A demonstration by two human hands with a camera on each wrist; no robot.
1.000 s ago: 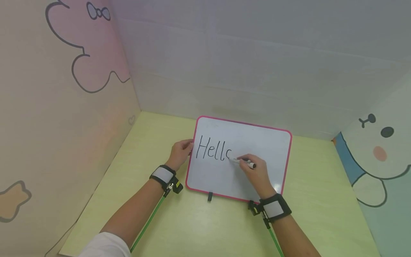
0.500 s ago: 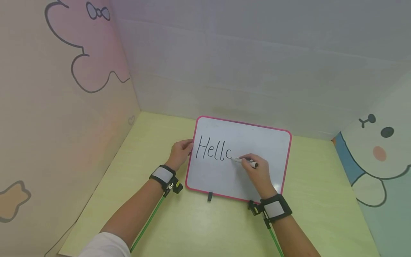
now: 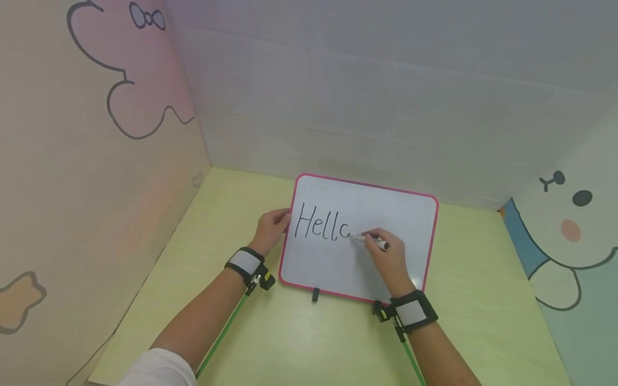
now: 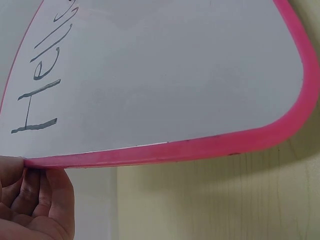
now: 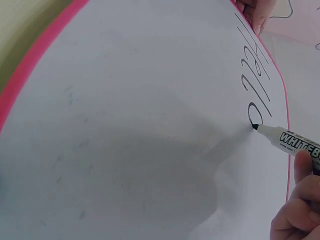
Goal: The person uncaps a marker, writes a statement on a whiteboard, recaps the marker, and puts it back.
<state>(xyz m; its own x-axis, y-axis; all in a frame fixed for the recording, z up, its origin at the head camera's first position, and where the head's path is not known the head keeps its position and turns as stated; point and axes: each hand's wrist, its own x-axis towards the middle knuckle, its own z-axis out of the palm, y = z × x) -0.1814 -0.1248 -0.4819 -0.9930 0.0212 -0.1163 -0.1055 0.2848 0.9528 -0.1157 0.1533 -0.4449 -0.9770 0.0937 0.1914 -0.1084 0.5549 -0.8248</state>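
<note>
A pink-framed whiteboard (image 3: 386, 214) lies on the yellow-green table (image 3: 232, 214), with black handwriting (image 3: 321, 223) reading "Hell" and an unfinished round letter. My right hand (image 3: 386, 256) pinches a white marker (image 3: 372, 242); its black tip (image 5: 255, 127) touches the board at the last letter. My left hand (image 3: 271, 228) grips the board's left edge (image 4: 150, 156), fingers (image 4: 35, 200) curled at the frame. The writing (image 4: 42, 75) and the marker (image 5: 290, 141) also show in the wrist views.
Cartoon-printed panels (image 3: 96, 134) wall the table on the left, back and right (image 3: 569, 230). A small black clip (image 3: 316, 295) sits at the board's near edge. Green cables (image 3: 222, 335) run from both wristbands.
The marker tip has moved slightly up and right along the last letter's curve, extending the stroke. The left hand and the board have stayed still.
</note>
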